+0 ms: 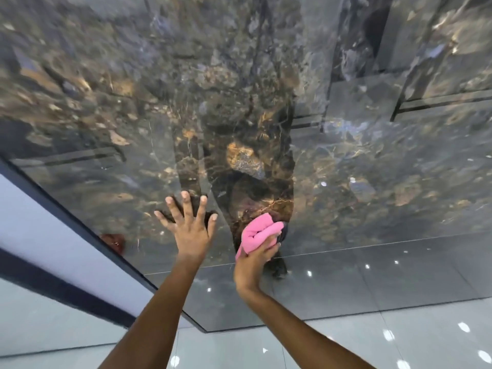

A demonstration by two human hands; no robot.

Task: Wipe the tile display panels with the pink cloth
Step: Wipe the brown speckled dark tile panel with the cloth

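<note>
Pink cloth (259, 231), bunched in my gripping right hand (257, 258), presses low on the dark panel (372, 169); left hand (190, 222) beside it braces flat, fingers spread. I'd wipe in overlapping strokes.

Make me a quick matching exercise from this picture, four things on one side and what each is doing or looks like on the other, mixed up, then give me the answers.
1. left hand
2. right hand
3. pink cloth
4. tile panel

A. dark, glossy, gold-veined
B. bunched against the panel
C. flat, fingers spread on the panel
D. grips the cloth

Pairs: 1-C, 2-D, 3-B, 4-A
</note>
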